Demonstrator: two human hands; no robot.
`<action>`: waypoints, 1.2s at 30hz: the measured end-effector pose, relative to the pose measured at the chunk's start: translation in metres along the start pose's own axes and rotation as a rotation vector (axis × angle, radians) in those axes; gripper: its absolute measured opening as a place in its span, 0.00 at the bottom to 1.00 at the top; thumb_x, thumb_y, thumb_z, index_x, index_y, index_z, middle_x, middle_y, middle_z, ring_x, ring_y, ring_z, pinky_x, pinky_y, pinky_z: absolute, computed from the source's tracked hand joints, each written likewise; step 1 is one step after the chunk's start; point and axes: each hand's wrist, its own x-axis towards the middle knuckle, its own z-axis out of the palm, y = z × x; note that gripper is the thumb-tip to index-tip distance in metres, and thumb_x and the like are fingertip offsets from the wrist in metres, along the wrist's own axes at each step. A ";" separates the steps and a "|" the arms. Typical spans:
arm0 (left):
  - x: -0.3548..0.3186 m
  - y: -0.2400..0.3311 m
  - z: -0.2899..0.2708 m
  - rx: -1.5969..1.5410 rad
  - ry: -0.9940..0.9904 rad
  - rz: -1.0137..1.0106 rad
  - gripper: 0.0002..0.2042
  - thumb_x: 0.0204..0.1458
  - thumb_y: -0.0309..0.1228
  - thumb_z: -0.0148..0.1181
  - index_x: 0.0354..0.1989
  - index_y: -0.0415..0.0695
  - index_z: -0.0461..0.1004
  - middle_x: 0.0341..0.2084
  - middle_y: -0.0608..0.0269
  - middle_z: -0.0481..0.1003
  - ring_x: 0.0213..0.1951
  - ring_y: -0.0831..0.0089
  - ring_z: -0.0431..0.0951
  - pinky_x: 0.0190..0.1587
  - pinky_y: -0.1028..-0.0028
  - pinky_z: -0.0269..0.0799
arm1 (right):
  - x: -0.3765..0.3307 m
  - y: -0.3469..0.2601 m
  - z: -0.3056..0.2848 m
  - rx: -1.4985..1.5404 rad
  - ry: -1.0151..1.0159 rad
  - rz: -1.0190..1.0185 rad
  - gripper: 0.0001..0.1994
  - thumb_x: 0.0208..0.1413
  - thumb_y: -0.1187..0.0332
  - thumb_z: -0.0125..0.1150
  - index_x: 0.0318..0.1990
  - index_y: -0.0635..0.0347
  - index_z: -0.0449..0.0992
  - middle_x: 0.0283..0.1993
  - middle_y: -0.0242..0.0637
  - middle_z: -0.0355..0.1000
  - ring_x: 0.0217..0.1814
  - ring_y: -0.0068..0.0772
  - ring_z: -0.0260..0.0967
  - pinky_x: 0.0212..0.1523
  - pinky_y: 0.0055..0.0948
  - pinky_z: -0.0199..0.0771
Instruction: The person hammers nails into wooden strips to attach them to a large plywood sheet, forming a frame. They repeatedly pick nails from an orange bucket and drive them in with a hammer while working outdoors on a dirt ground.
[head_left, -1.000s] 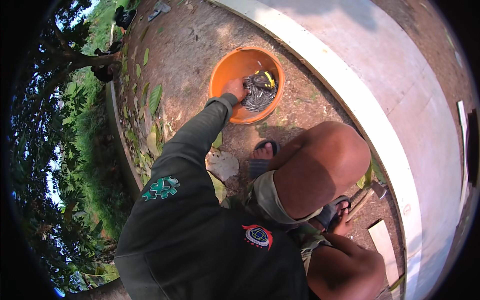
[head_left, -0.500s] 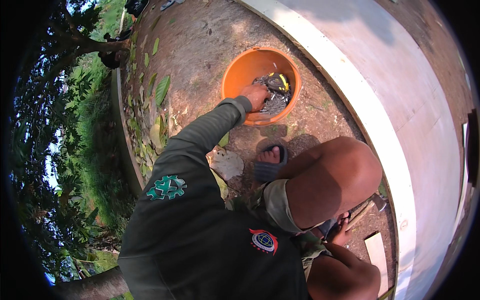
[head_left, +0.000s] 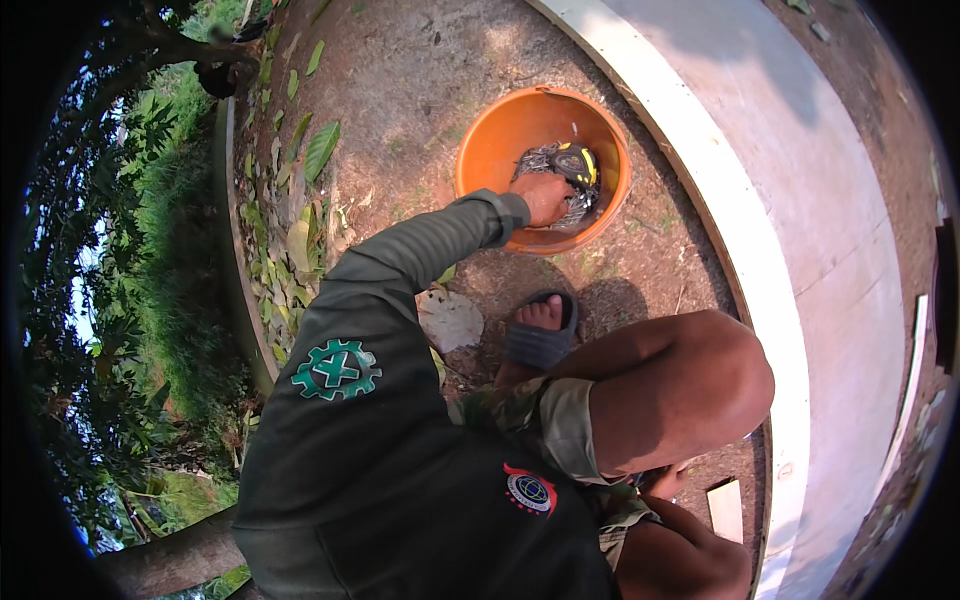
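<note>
Inside an orange bucket [head_left: 484,150] on the ground, my left hand [head_left: 543,198] reaches down over a heap of loose grey nails [head_left: 535,160]. Its fingers are bent and closed among the nails, with the fingertips partly hidden. Close beside the fingers, a black and yellow tape measure [head_left: 574,164] lies on the heap. Under my raised knee, only a small patch of skin [head_left: 665,482] shows, which may be my right hand or a foot; no fingers can be made out there.
A long pale board or panel edge [head_left: 700,130] curves along the right of the bucket. My sandalled foot [head_left: 541,330] rests just below it. A short wood offcut [head_left: 725,510] lies by the panel. Dry and green leaves [head_left: 320,150] cover the ground at left.
My left hand stays in the bucket, a little farther over the nails. The view has shifted, and the wooden-handled tool near my right hand is now hidden behind my knee.
</note>
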 end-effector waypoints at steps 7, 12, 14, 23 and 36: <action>0.012 0.010 0.008 -0.048 0.050 -0.227 0.10 0.51 0.36 0.61 0.34 0.46 0.84 0.33 0.46 0.81 0.38 0.47 0.81 0.43 0.51 0.76 | -0.009 -0.008 0.011 -0.051 0.010 -0.077 0.27 0.65 0.53 0.59 0.55 0.72 0.67 0.48 0.48 0.73 0.44 0.37 0.74 0.43 0.37 0.76; 0.015 0.017 0.005 -0.018 0.029 -0.201 0.09 0.50 0.35 0.61 0.31 0.44 0.83 0.31 0.46 0.80 0.38 0.46 0.80 0.42 0.52 0.76 | -0.015 -0.012 0.017 -0.044 0.022 -0.117 0.25 0.66 0.54 0.59 0.54 0.72 0.67 0.46 0.46 0.73 0.42 0.36 0.74 0.41 0.36 0.76; 0.019 0.012 0.006 0.032 -0.012 -0.141 0.09 0.51 0.35 0.60 0.29 0.44 0.82 0.29 0.45 0.79 0.37 0.45 0.80 0.41 0.51 0.76 | -0.002 -0.002 0.003 -0.070 -0.012 -0.071 0.28 0.64 0.52 0.60 0.59 0.70 0.66 0.51 0.47 0.72 0.48 0.40 0.73 0.46 0.38 0.76; 0.027 -0.006 0.021 -0.221 -0.152 -0.232 0.11 0.58 0.34 0.58 0.28 0.40 0.76 0.25 0.50 0.76 0.32 0.52 0.77 0.38 0.53 0.71 | -0.003 -0.002 0.008 0.036 0.022 -0.018 0.24 0.63 0.57 0.62 0.58 0.67 0.67 0.50 0.46 0.72 0.48 0.40 0.73 0.45 0.37 0.76; 0.010 -0.029 0.008 -0.322 -0.074 -0.111 0.11 0.61 0.38 0.57 0.36 0.43 0.79 0.29 0.53 0.79 0.35 0.55 0.79 0.42 0.55 0.73 | -0.012 -0.012 0.019 0.128 0.021 0.004 0.19 0.63 0.62 0.60 0.54 0.67 0.67 0.45 0.43 0.73 0.44 0.36 0.75 0.43 0.37 0.78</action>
